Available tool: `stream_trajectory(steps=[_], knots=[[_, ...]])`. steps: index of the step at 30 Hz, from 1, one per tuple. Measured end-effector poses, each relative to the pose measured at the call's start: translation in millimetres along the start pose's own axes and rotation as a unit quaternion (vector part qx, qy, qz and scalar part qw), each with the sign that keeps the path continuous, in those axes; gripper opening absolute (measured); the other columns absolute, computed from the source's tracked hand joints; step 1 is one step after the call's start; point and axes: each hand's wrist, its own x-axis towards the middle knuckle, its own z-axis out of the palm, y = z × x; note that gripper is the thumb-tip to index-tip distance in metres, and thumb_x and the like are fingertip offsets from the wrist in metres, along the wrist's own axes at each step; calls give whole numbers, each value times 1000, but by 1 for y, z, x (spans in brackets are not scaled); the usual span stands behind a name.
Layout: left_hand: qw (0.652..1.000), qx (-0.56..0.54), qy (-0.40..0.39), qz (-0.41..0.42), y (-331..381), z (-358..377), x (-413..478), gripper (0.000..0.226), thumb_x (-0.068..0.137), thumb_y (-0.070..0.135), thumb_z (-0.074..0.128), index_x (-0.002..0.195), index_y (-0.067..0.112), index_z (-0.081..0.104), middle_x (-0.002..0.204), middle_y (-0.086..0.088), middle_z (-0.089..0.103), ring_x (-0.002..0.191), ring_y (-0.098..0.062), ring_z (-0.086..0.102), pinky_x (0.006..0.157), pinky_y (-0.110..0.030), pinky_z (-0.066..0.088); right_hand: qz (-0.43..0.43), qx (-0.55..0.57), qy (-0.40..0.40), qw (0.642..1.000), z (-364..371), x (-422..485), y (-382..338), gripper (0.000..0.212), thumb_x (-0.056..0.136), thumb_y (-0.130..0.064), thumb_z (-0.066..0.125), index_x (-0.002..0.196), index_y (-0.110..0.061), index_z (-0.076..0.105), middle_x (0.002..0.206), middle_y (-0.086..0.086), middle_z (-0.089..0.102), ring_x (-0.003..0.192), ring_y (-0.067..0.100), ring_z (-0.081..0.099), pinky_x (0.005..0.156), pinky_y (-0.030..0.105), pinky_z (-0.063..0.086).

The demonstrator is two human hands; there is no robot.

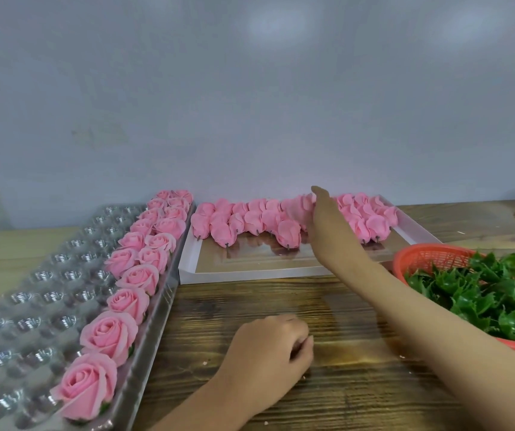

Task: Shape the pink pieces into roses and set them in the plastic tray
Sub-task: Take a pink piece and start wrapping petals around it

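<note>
Loosely curled, left hand (268, 346) rests empty on grainy wooden table (343, 306); right hand (321, 219) touches rounded pink pieces (225, 231), grip unclear.

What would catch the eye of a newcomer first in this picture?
A long line of finished pink roses runs along the right side of the clear plastic tray on the left. At the back, the right hand reaches into a crowd of unshaped pink pieces in a white box. A red basket of green leaves sits on the right.
</note>
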Motion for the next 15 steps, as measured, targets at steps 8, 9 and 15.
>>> stream_trajectory(steps=[8, 9, 15], knots=[[965, -219, 54, -134, -11, 1, 7, 17, 87, 24, 64, 79, 35, 55, 66, 16, 56, 54, -2, 47, 54, -14, 36, -60, 255, -39, 964, 12, -87, 16, 42, 102, -15, 49, 142, -26, 40, 118, -14, 57, 98, -2, 57, 86, 9, 43], [960, -236, 60, -138, -12, 1, 8, 18, 86, 22, 66, 82, 36, 55, 67, 11, 56, 53, -2, 46, 56, -15, 36, -65, 270, -41, 960, 11, -95, 19, 42, 101, -13, 50, 140, -26, 41, 119, -13, 59, 101, -1, 59, 89, 11, 44], [946, -276, 63, -158, -15, 3, 10, 18, 84, 23, 68, 95, 34, 58, 73, 6, 60, 55, -5, 50, 57, -23, 43, -68, 304, -85, 946, 11, -111, 27, 49, 99, -7, 55, 139, -29, 40, 113, -20, 66, 102, 3, 66, 86, 10, 46]])
